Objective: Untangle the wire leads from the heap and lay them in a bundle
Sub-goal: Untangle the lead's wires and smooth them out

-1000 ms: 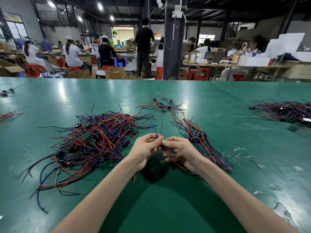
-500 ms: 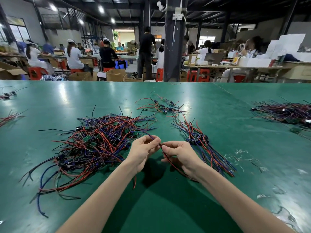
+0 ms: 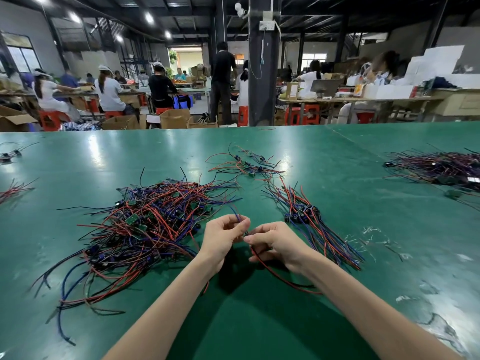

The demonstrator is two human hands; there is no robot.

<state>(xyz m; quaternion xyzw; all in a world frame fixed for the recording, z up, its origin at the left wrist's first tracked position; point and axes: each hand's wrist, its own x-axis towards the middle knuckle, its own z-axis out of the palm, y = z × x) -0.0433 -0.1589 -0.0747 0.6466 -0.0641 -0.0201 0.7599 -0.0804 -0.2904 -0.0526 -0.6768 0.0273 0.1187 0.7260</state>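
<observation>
by the tabletop's near edge, left hand and right hand still pinch one lead; its red tail now trails free, likely untangled.

On the broad green-topped table, the left hand and right hand meet at the centre. Both pinch one thin red-and-black wire lead, which runs from the right hand toward 5 o'clock. The large tangled heap of red, blue and black wire leads lies at 9 to 10 o'clock of the hands, just beside the left wrist. The straightened bundle of red, blue and black leads lies at 2 o'clock, near the right hand. A small loose cluster of leads sits at 12 o'clock, behind both. A dark wire pile lies well apart at 2 o'clock, by the right edge. Behind the table at 12 o'clock stands a dark square pillar.
</observation>
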